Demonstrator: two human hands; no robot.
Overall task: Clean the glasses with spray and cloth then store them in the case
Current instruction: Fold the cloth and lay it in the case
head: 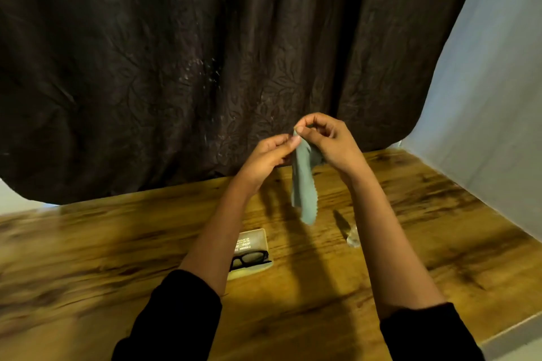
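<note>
Head view: grey cloth [305,193] pinched at top by left hand [268,155] and right hand [325,138]; glasses [249,258] on case [252,239] below left.

Glasses [249,258] in case [258,236] on table [117,243]; cloth [303,193] above, rightward.

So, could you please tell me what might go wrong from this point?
The cloth hangs from fingertip pinches of the left hand and right hand, so it might slip. The glasses lie in the open case close by the left forearm; lowering it could knock them. The small bottle near the right forearm might get knocked.
</note>
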